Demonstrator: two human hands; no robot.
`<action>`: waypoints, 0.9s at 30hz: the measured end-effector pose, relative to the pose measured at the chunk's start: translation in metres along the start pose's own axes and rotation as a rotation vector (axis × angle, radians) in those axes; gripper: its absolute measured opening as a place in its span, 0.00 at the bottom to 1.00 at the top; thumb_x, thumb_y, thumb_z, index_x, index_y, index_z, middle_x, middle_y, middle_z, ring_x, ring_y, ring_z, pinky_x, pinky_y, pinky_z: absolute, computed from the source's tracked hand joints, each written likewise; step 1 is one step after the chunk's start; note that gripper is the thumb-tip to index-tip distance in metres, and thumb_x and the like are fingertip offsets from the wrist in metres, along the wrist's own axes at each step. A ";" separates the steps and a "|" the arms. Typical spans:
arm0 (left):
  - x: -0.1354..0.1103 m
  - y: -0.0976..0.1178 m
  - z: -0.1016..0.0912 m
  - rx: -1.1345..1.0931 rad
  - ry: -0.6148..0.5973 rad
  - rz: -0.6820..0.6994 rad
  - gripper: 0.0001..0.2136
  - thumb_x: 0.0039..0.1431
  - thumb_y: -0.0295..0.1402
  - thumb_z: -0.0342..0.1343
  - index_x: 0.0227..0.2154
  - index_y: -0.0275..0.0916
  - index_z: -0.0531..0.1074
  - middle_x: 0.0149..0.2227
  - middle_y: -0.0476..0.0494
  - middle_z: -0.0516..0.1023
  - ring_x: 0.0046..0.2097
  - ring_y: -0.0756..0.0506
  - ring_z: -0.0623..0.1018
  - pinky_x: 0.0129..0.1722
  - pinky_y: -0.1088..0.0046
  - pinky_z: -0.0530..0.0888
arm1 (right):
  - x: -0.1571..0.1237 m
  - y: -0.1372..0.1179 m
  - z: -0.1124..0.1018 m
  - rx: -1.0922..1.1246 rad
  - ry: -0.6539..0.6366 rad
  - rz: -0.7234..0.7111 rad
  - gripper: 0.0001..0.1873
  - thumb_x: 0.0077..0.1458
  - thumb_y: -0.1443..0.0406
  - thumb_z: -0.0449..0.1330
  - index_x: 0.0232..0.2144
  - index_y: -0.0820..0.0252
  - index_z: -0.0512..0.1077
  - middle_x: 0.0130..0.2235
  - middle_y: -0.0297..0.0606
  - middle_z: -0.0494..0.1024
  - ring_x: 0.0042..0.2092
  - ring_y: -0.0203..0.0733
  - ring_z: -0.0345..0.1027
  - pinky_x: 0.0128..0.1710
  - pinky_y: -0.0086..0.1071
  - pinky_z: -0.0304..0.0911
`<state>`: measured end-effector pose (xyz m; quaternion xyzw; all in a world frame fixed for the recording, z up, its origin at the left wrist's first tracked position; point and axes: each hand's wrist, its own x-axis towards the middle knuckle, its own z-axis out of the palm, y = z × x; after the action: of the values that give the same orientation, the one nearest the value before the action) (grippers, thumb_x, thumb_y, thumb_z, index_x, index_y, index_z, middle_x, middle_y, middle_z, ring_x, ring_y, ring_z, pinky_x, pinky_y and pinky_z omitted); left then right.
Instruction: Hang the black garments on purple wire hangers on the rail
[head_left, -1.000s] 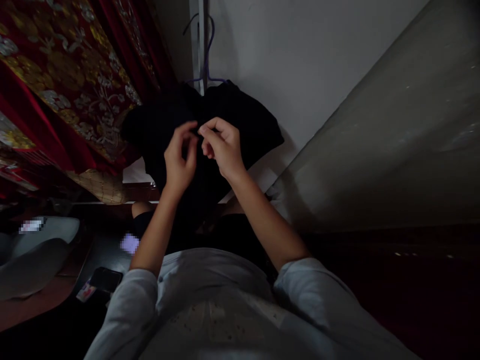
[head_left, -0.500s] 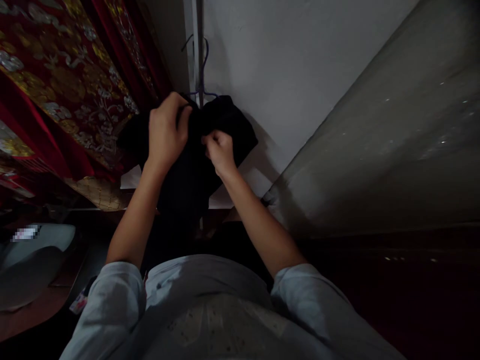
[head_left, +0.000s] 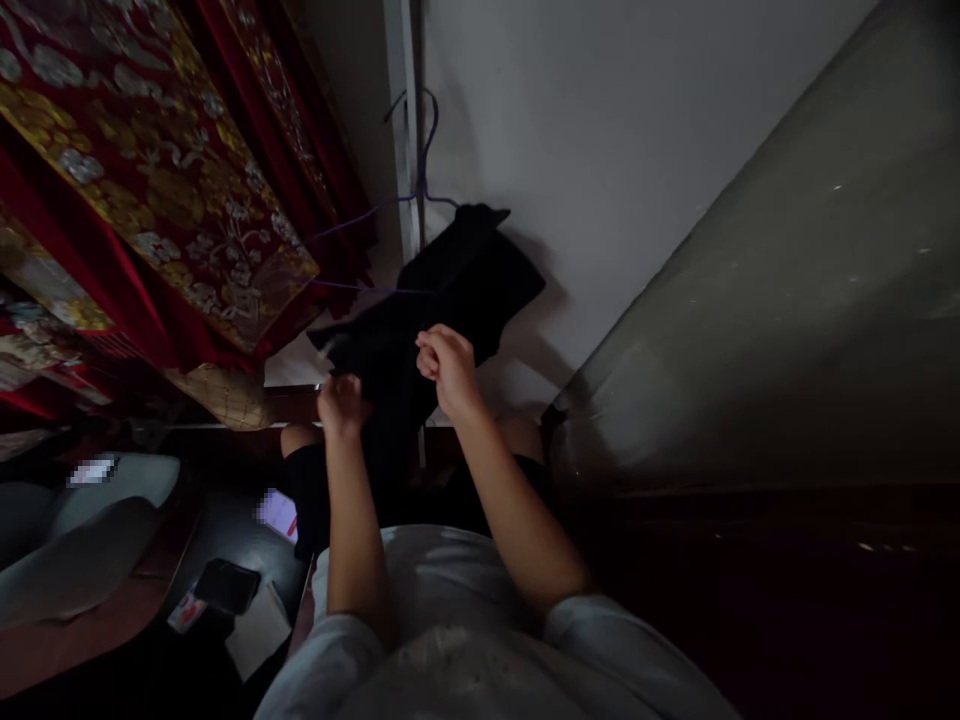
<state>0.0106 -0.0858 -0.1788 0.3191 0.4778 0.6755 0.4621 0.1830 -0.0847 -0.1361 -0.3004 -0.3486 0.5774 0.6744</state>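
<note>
A black garment hangs partly on a purple wire hanger that hooks over a white vertical rail by the wall. The left arm of the hanger is bare and the cloth slumps to the right and down. My left hand is closed on the garment's lower left edge, somewhat blurred. My right hand is a loose fist gripping the black cloth near its middle. Both hands are below the hanger.
A red and gold embroidered fabric hangs at left. A grey-green panel slants across the right. Below left lie a dark phone, a white card and a grey cushion. A white wall is behind.
Both hands dropped from the hanger's top to lower on the garment. The cloth slid off the hanger's left arm, which now shows bare.
</note>
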 end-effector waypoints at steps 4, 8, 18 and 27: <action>-0.013 -0.024 0.017 -0.185 0.075 -0.089 0.11 0.67 0.33 0.56 0.27 0.39 0.66 0.26 0.49 0.70 0.33 0.49 0.78 0.45 0.67 0.77 | -0.009 0.014 -0.039 0.061 0.176 0.032 0.15 0.43 0.57 0.64 0.21 0.58 0.63 0.15 0.21 0.50 0.17 0.26 0.44 0.18 0.24 0.37; -0.025 -0.004 0.037 -0.322 -0.007 0.054 0.10 0.59 0.35 0.67 0.32 0.38 0.71 0.33 0.50 0.76 0.35 0.51 0.78 0.43 0.75 0.76 | -0.015 0.023 -0.078 -0.165 0.344 0.009 0.17 0.42 0.55 0.66 0.29 0.58 0.68 0.24 0.29 0.66 0.26 0.32 0.60 0.23 0.25 0.53; -0.090 0.014 0.082 0.287 -0.437 0.531 0.12 0.70 0.44 0.59 0.42 0.40 0.78 0.42 0.42 0.80 0.47 0.45 0.79 0.51 0.70 0.74 | -0.027 0.009 -0.073 -0.536 -0.276 -0.178 0.29 0.52 0.56 0.68 0.55 0.56 0.70 0.55 0.43 0.77 0.57 0.49 0.71 0.62 0.44 0.64; -0.036 -0.015 0.049 0.592 -0.851 0.285 0.34 0.72 0.61 0.36 0.46 0.37 0.76 0.47 0.36 0.80 0.53 0.37 0.79 0.58 0.59 0.73 | -0.011 -0.037 -0.064 -0.684 -0.460 -0.350 0.21 0.50 0.71 0.53 0.41 0.56 0.81 0.45 0.36 0.83 0.49 0.43 0.77 0.58 0.39 0.69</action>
<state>0.0718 -0.1004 -0.1755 0.7431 0.3704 0.3790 0.4087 0.2557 -0.1018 -0.1443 -0.3063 -0.7059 0.3578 0.5290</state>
